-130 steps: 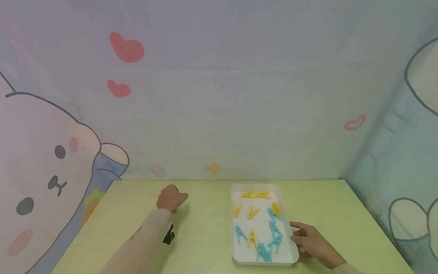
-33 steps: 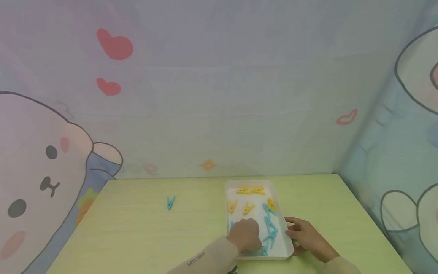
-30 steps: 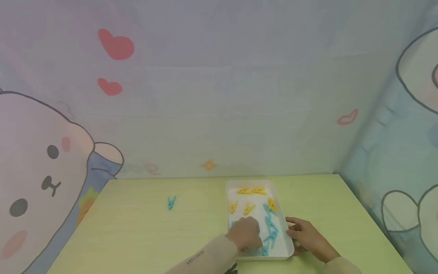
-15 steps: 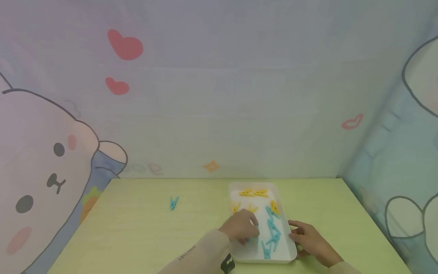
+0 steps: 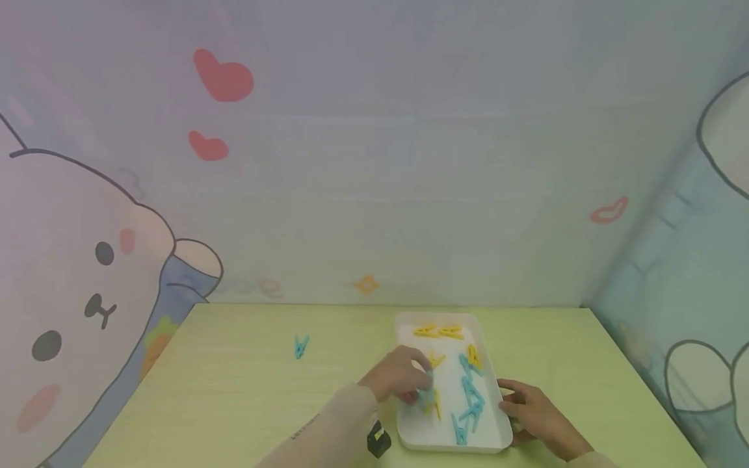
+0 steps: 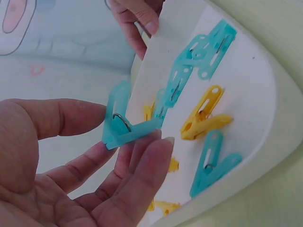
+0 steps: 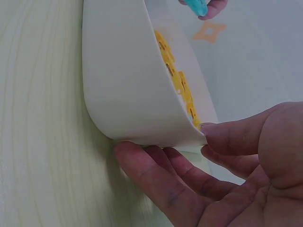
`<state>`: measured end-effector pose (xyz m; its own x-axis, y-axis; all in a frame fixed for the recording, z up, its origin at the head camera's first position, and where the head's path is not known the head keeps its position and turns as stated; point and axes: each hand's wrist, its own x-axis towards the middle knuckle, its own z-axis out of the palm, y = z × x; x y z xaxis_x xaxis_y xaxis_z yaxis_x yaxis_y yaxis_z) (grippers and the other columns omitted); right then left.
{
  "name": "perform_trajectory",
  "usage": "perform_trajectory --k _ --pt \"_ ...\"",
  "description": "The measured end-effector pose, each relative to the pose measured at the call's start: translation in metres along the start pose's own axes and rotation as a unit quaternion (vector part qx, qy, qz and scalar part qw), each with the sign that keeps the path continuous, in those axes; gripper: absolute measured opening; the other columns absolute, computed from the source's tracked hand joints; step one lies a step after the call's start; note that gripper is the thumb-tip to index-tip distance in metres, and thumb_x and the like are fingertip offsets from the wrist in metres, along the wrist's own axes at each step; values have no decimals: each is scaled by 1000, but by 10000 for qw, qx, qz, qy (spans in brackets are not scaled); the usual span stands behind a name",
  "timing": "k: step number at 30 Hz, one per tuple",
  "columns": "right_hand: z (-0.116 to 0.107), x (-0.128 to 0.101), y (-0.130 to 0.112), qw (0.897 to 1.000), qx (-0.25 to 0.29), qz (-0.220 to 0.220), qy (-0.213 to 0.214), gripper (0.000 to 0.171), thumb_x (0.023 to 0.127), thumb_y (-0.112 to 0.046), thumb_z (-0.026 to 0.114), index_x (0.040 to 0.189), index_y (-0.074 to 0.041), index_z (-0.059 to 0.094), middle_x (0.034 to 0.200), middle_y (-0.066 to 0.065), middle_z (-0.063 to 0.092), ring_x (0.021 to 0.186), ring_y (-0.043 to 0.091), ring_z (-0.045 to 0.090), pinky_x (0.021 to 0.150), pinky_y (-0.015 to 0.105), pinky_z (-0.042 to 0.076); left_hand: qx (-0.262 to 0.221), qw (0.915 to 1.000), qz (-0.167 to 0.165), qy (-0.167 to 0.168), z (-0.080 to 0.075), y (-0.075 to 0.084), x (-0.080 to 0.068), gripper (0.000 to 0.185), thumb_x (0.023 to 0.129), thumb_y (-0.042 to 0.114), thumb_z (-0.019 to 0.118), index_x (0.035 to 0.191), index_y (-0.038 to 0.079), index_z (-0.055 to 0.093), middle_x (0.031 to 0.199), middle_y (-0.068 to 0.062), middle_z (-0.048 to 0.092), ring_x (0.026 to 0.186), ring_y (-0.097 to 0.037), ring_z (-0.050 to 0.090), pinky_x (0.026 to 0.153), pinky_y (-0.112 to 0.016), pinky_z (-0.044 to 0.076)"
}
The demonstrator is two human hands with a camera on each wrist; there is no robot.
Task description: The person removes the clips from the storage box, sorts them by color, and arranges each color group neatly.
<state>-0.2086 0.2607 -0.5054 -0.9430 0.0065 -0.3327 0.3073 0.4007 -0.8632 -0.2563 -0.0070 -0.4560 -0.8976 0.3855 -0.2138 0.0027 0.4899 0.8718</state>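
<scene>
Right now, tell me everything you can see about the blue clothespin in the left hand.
The blue clothespin is teal plastic, two flat slotted arms joined by a bent metal wire spring near the middle. It looks whole and closed. The left hand pinches it between thumb and fingertips, lifted just above the white tray, near the tray's left edge in the head view. Nothing else touches it; other blue and yellow pins lie loose in the tray below.
</scene>
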Motion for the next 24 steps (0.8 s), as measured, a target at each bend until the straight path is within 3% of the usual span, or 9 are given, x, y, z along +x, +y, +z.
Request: perform_trajectory --k 9,24 --pt "0 4 4 10000 -75 22 -37 50 98 -2 56 144 7 40 116 23 59 97 33 65 65 45 58 -397 9991 86 79 -28 -10 -1 29 78 4 68 107 1 67 83 -11 65 70 -34 69 60 -39 59" --pt "0 4 2 10000 -60 20 -41 50 98 -1 56 144 9 39 115 23 59 97 33 65 64 44 59 -398 9987 -21 309 -72 -36 -6 35 82 5 64 115 -6 62 94 -12 64 79 -34 68 66 -42 59"
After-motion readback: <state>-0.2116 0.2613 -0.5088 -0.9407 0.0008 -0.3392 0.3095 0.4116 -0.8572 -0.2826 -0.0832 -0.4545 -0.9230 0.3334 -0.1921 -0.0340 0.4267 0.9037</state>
